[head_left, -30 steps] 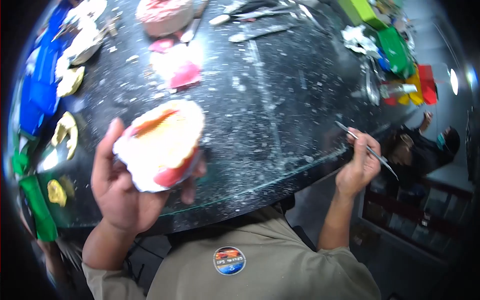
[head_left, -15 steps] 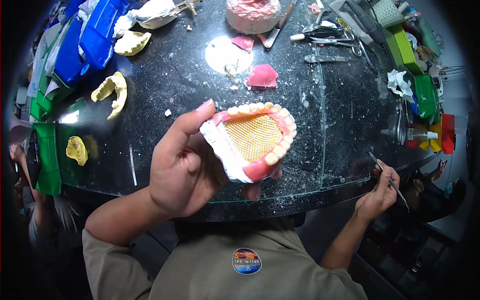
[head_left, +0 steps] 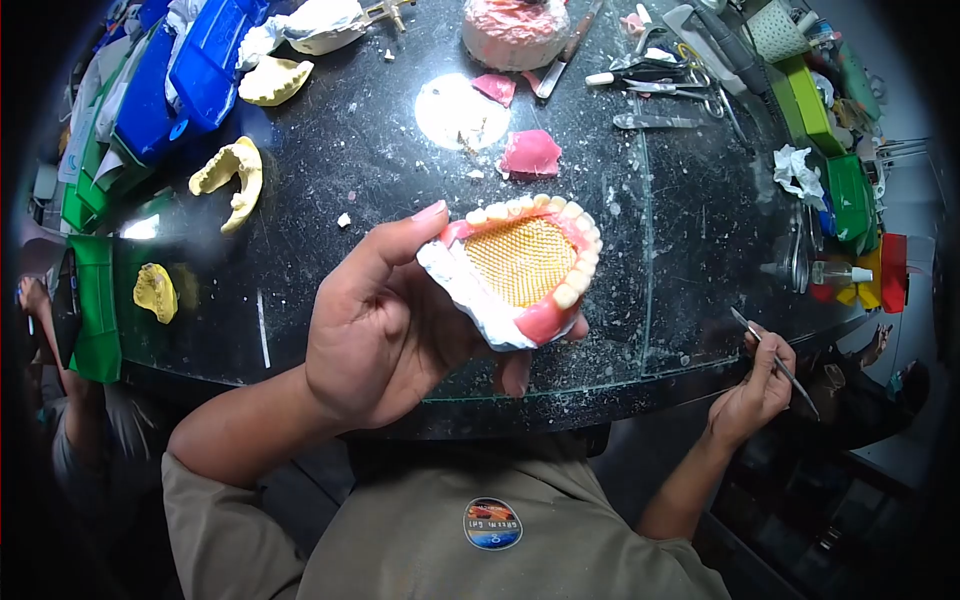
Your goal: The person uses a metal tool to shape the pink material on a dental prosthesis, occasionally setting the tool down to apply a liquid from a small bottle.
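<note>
My left hand (head_left: 375,325) is closed around a denture model (head_left: 520,262), holding it above the table's near edge. The model has a white plaster base, pink wax gums, a curved row of cream teeth and a gold mesh across the palate. My thumb presses its upper left corner, and the other fingers reach beneath it, partly hidden. Off to the right, my right hand (head_left: 755,385) grips a thin metal carving tool (head_left: 782,368) like a pen, away from the model. One end points up towards the table, the other down to the right.
On the dark table (head_left: 330,150) lie pink wax pieces (head_left: 530,153), yellow plaster casts (head_left: 245,185), a round pink-topped block (head_left: 515,35) and scissors (head_left: 690,85). Blue trays (head_left: 205,85) stand at left. Crumpled tissue (head_left: 798,172) and a small bottle (head_left: 840,272) are at right.
The denture model has shifted slightly right and up with my left hand, tilting a little. My right hand stays nearly in place, with the carving tool at a slightly different angle.
</note>
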### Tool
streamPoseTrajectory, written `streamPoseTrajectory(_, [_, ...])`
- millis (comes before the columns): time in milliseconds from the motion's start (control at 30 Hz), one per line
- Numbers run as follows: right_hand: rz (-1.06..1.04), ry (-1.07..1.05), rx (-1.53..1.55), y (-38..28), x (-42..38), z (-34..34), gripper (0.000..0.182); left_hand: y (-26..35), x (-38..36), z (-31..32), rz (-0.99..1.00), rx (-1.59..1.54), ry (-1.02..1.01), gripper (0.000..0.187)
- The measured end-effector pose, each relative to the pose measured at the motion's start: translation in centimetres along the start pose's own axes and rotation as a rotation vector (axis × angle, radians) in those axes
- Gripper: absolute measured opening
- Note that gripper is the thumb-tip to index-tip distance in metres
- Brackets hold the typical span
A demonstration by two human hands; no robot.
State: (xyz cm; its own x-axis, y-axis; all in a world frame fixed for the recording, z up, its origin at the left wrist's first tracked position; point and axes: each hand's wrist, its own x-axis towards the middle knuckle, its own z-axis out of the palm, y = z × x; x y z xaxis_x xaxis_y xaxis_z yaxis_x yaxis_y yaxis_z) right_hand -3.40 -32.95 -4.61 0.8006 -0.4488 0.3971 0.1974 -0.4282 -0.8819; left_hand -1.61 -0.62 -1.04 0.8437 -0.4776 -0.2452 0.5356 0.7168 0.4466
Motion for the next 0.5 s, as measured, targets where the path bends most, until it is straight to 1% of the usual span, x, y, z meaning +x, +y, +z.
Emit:
streamPoseTrajectory(67, [-0.02, -0.014, 0.076, -0.3, 0.1, 0.3, 0.013, 0.1, 0.1, -0.1, 0.009, 0.018, -0.041, 0.061])
streamPoseTrajectory(167, [-0.059, -0.05, 0.236, -2.5, 0.6, 2.4, 0.015, 0.1, -0.1, -0.5, -0.049, 0.053, -0.045, 0.062])
streamPoseTrajectory(267, [-0.162, -0.206, 0.369, -5.5, 1.3, 5.1, 0.019, 0.2, 0.3, 0.4, 0.031, 0.165, -0.07, 0.065])
streamPoseTrajectory(367, [-0.265, -0.409, 0.516, -8.5, 1.8, 7.8, 0.024, 0.2, 0.2, 1.1, 0.086, 0.187, 0.001, 0.069])
streamPoseTrajectory(400, [-0.316, -0.444, 0.523, -9.0, 1.9, 8.6, 0.026, 0.3, 0.2, 1.2, 0.106, 0.191, 0.027, 0.071])
streamPoseTrajectory(467, [-0.353, -0.573, 0.51, -10.2, 1.8, 10.0, 0.024, 0.5, 0.2, 1.3, 0.095, 0.184, 0.044, 0.074])
streamPoseTrajectory(500, [-0.369, -0.597, 0.497, -10.4, 1.7, 10.6, 0.025, 0.4, 0.2, 1.4, 0.101, 0.199, 0.056, 0.074])
